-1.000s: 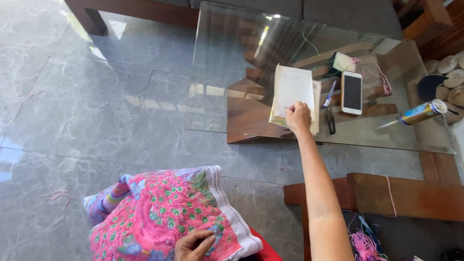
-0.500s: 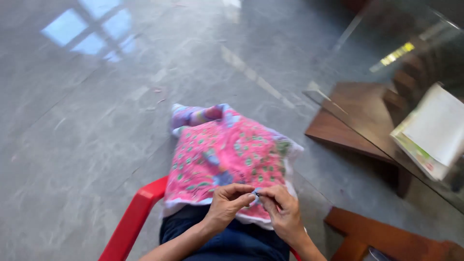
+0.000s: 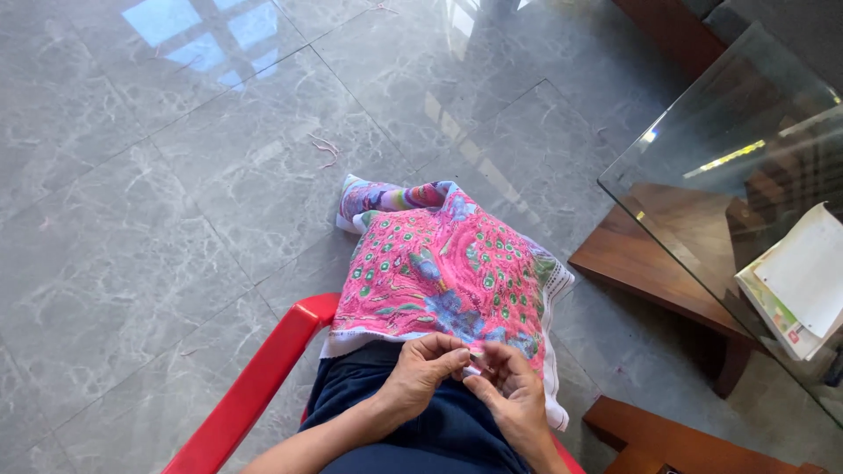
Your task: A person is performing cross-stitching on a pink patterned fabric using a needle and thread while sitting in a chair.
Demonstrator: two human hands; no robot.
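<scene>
Now your left hand [image 3: 421, 373] and right hand [image 3: 509, 395] meet fingertip to fingertip, pinching something tiny (too small to make out) at the near edge of the pink patterned cloth [image 3: 439, 272] draped over your lap, above the red chair [image 3: 255, 386].

Bright daylight, window glare on floor [image 3: 132, 175], sharp

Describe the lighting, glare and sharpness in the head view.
Head view: bright daylight, with a blue window reflection glaring on the glossy grey floor at top left. The glass tabletop at right mirrors a streak of light. The pink patterned cloth is sharp and evenly lit. The left hand and right hand are in focus, fingertips together; whatever they pinch is too small to tell.
</scene>
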